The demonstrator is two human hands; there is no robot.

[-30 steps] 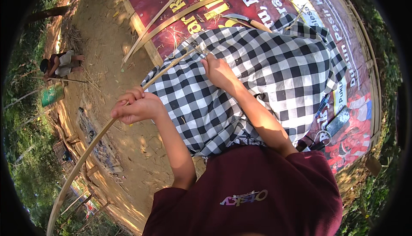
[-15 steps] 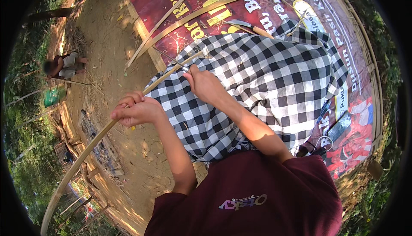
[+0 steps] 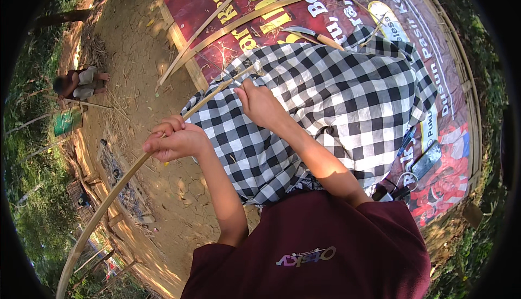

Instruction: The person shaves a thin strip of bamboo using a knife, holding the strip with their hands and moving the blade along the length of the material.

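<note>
Compared with a second ago, the right hand [image 3: 261, 106] is set farther down the strip [image 3: 108, 199], nearer the left hand [image 3: 176, 139]; against half a second ago, its place is almost unchanged. The strip is gripped in the closed left hand, which is hardly shifted; the far end is laid over the checked cloth [image 3: 325, 98], and the other end is bent away toward the lower left edge. The right hand is closed, and a thin blade [image 3: 217, 69] seems to be held in it, laid across the strip; the grip itself is mostly hidden. Beyond the cloth, a wooden-handled knife [image 3: 329, 41] is left on the printed banner [image 3: 184, 5]. At far left, a green drum [image 3: 68, 121] is seen near a seated person [image 3: 81, 84]; its contents cannot be told.
</note>
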